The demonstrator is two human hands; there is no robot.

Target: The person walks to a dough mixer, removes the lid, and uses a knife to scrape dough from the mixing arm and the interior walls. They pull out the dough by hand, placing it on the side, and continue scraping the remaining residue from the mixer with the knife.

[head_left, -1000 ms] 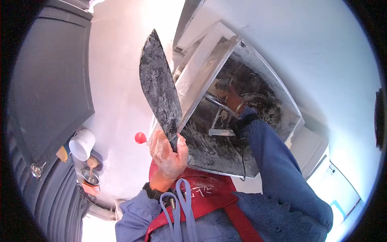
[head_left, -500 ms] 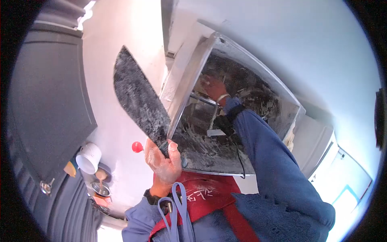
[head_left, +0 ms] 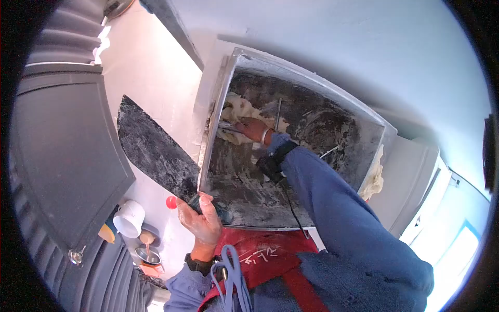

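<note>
A dark panel, dusted with white powder and pointed at its far end, tilts up outside the left wall of a metal trough. My left hand is closed on the panel's lower end. Inside the trough, my right hand reaches to a lump of pale dough against the left wall. Its fingers are curled at the dough, and their tips are partly hidden. Metal bars stick out beside this hand. The trough's inside is dark and streaked with pale residue.
More dough hangs outside the trough's right edge. A red round knob is beside my left hand. At lower left are a white bucket and a metal bowl. A grey cabinet door stands on the left.
The view has shifted. The panel now leans further left and lower with my left hand. My right hand has moved lower in the trough, and the dough lump has come into sight.
</note>
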